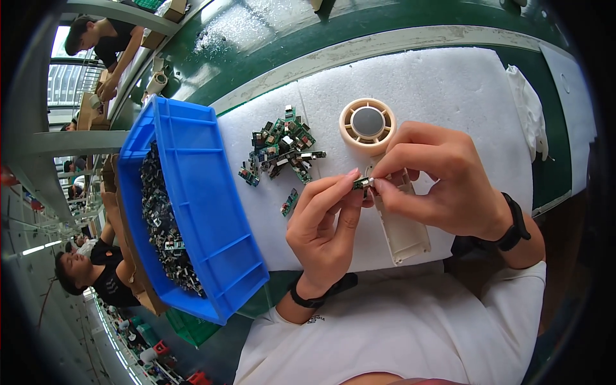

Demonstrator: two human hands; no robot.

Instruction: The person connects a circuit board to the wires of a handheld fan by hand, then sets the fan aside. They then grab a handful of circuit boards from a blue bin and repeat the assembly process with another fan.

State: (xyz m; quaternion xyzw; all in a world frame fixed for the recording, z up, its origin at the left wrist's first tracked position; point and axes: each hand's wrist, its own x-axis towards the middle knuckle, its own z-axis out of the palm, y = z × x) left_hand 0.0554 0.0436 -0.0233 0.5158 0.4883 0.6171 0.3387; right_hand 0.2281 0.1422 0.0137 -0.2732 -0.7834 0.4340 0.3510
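Observation:
Between the fingertips of my left hand [324,224] is a small green circuit board [362,183], held just above the work surface. My right hand [443,176] pinches at the board's light-coloured end, where a tiny whitish part shows; its exact shape is too small to make out. Beneath both hands lies a cream handheld fan housing [405,234], its hollow handle open toward me. The fan's round head [368,120], with a grey centre disc, points away from me, and my fingers cover the join between head and handle.
A white foam sheet [449,83] covers the green bench. On its left part lie a pile of circuit boards [282,144] and a single board [289,202]. Left of these stands a blue bin [208,205] full of small dark parts. A white cloth [527,112] lies far right. Co-workers sit at left.

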